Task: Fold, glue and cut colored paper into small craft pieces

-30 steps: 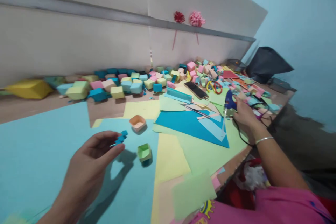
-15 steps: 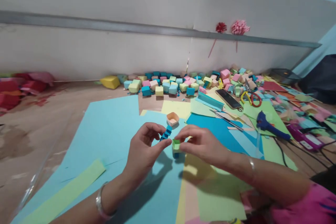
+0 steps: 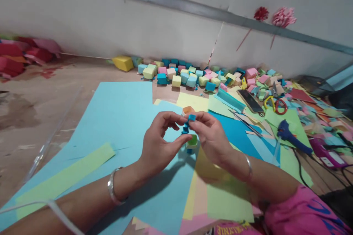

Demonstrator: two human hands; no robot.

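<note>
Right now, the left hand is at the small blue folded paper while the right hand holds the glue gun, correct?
Not quite: the right hand is at the small blue folded paper too, beside the left hand. The head view shows the glue gun lying off to the right, unheld.

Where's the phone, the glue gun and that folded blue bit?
Phone (image 3: 250, 101): head view, middle of its screen.
Glue gun (image 3: 292, 138): head view, its blue body.
Folded blue bit (image 3: 192, 117): head view, its upper end.
</note>
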